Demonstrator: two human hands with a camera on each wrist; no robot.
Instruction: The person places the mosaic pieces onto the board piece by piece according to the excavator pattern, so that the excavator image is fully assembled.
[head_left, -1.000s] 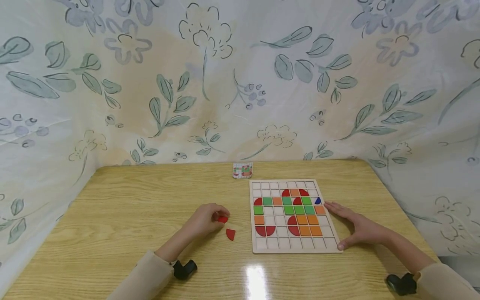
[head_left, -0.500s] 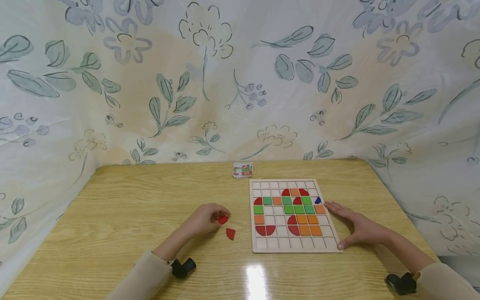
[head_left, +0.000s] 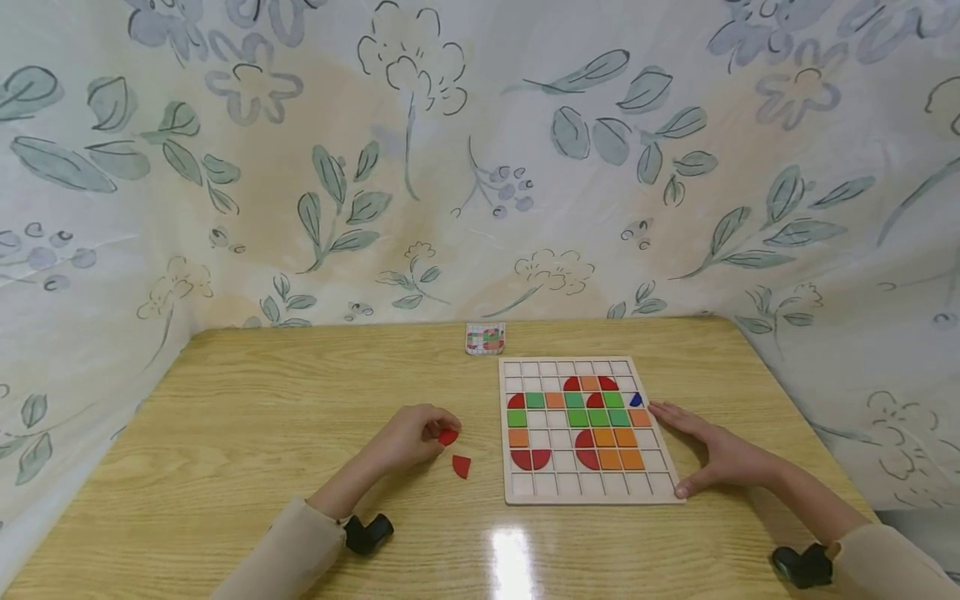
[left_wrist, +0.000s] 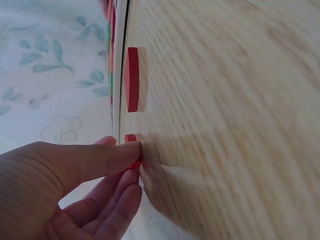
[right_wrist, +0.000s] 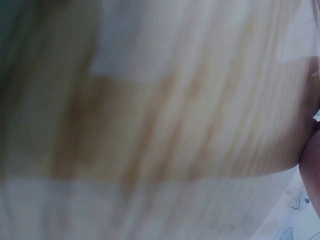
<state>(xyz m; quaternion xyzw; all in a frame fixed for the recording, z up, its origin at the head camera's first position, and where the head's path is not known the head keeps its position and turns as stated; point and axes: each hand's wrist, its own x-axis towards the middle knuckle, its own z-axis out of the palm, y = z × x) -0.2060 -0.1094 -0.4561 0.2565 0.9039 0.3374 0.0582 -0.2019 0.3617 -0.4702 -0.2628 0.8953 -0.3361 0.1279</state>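
Observation:
In the head view, my left hand (head_left: 408, 437) pinches a red quarter-circle tile (head_left: 447, 437) at the table surface. The left wrist view shows the thumb over this tile (left_wrist: 131, 137), hiding much of it. Just nearer to me lies a second red quarter-circle tile (head_left: 461, 467), apart from the hand. To the right is a wooden grid board (head_left: 551, 486) bearing red, green and orange tiles and one blue piece (head_left: 636, 400). My right hand (head_left: 726, 457) touches the board's right edge, thumb and fingers spread. The right wrist view is mostly blurred wood.
A small pattern card (head_left: 485, 339) with a coloured grid design lies behind the board, near the table's back edge. Floral cloth (head_left: 450, 167) hangs behind the wooden table (head_left: 262, 400) and along its sides.
The red tile at my left fingertips has shifted very slightly to the right and shows a little more. The right hand, the board and the second red tile stay put.

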